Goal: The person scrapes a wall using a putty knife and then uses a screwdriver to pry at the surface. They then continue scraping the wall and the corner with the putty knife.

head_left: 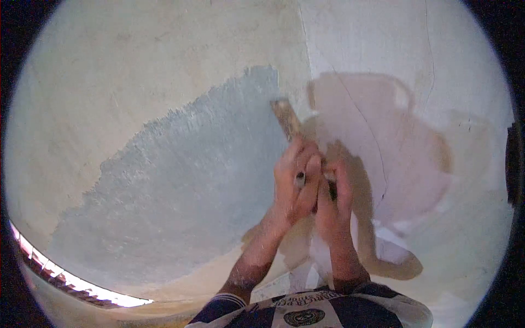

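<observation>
My left hand point(294, 183) is wrapped round a scraper. Its flat, stained scraper blade point(285, 117) sticks out above my fist, close to the wall, and the round end of a handle shows between the fingers. Pressed up against it on the right is my right hand point(337, 191), fingers curled in. A small dark part shows in that hand; what it belongs to I cannot tell. Left of the hands spreads a blue-grey patch point(180, 186) with a ragged upper edge, on the pale plaster wall point(180, 60). The blade's tip lies over the patch's right border.
A corner line runs down the wall above the hands. To its right, a whitish wall face point(372, 33) has thin cracks and carries the shadow of my head and arms. A bright slatted opening point(82, 281) is at lower left, a dark object point(512, 164) at the right edge.
</observation>
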